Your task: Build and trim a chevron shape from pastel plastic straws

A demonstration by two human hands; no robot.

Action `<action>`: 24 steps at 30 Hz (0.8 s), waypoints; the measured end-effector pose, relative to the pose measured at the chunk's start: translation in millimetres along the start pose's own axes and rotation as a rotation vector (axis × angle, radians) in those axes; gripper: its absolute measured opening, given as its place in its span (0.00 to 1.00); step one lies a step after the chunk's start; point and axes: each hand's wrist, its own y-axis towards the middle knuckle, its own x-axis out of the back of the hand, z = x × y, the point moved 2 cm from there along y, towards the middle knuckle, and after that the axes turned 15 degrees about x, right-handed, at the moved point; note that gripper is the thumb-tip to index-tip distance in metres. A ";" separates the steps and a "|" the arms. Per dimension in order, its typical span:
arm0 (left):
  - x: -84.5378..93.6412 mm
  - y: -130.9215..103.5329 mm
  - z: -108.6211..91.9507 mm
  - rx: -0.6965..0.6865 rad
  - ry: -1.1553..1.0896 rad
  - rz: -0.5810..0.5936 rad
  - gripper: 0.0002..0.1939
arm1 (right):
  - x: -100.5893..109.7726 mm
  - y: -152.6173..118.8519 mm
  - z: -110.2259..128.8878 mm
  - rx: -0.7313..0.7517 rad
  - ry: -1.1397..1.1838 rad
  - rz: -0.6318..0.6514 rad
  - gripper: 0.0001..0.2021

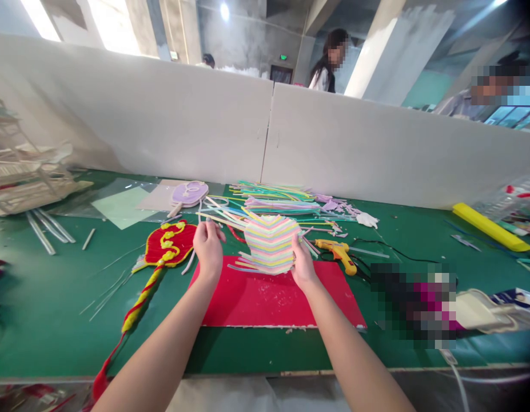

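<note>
The right hand (302, 264) grips the right edge of a striped pastel straw panel (271, 243), held upright above the red mat (265, 297) on the green bench (54, 309). The left hand (208, 247) pinches a single pale straw (219, 220) just left of the panel, fingers closed on it. A red-and-yellow fan (168, 245) lies to the left, a yellow glue gun (338, 253) to the right.

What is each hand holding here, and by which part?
The right hand grips the striped pastel straw panel by its right edge. The left hand pinches a thin straw near its lower end, above the red mat.
</note>
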 end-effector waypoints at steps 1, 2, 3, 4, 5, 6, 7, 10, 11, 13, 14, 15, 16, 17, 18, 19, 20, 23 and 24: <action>-1.3 -0.4 1.9 0.006 0.039 0.039 0.14 | -0.8 0.4 3.0 -0.006 0.028 -0.036 0.20; -2.7 -0.4 4.1 0.010 0.064 0.074 0.13 | -1.5 1.0 6.0 -0.009 0.061 -0.071 0.20; -4.0 0.0 6.6 0.011 0.071 0.101 0.10 | -2.0 1.6 8.8 -0.006 0.093 -0.103 0.20; -5.3 0.8 9.0 0.008 0.070 0.117 0.06 | -2.3 2.4 11.3 0.003 0.120 -0.122 0.20; -6.5 1.8 11.4 0.007 0.066 0.131 0.08 | -2.4 3.2 13.3 0.014 0.142 -0.127 0.20; -7.5 2.8 13.6 0.015 0.061 0.142 0.12 | -2.4 3.9 14.8 0.023 0.160 -0.122 0.19; -8.3 3.8 15.7 0.030 0.056 0.152 0.13 | -2.2 4.5 15.7 0.026 0.177 -0.114 0.18; -8.6 5.6 20.8 0.102 0.053 0.177 0.10 | -0.5 5.7 16.2 0.005 0.235 -0.113 0.14; -7.8 6.1 22.2 0.125 0.048 0.176 0.10 | 0.1 5.9 16.1 -0.001 0.256 -0.123 0.13; -5.5 7.8 24.5 0.165 0.034 0.159 0.11 | 1.1 6.5 16.4 -0.007 0.290 -0.142 0.11; -4.3 9.0 25.6 0.187 0.025 0.146 0.11 | 1.4 6.9 16.6 -0.009 0.303 -0.147 0.10; -3.2 10.5 26.3 0.211 0.012 0.132 0.12 | 1.7 7.4 17.0 -0.010 0.314 -0.152 0.10; -2.7 11.8 26.8 0.234 -0.003 0.121 0.13 | 1.9 7.9 17.4 -0.010 0.326 -0.157 0.09; -2.8 12.7 26.8 0.252 -0.017 0.116 0.14 | 2.3 8.5 17.8 -0.008 0.338 -0.164 0.09; -4.1 12.7 26.7 0.280 -0.038 0.134 0.16 | 2.7 9.0 18.1 -0.005 0.350 -0.173 0.10; -6.8 11.5 26.8 0.327 -0.069 0.188 0.17 | 3.3 9.3 18.2 0.000 0.359 -0.185 0.10; -10.8 8.5 27.2 0.395 -0.108 0.277 0.18 | 3.7 9.5 18.3 0.002 0.363 -0.191 0.10; -27.4 -12.6 30.0 0.640 -0.232 0.678 0.15 | 3.2 8.6 17.9 -0.001 0.337 -0.145 0.10; -32.3 -22.0 31.0 0.687 -0.258 0.796 0.14 | 2.2 7.9 17.9 0.004 0.321 -0.112 0.10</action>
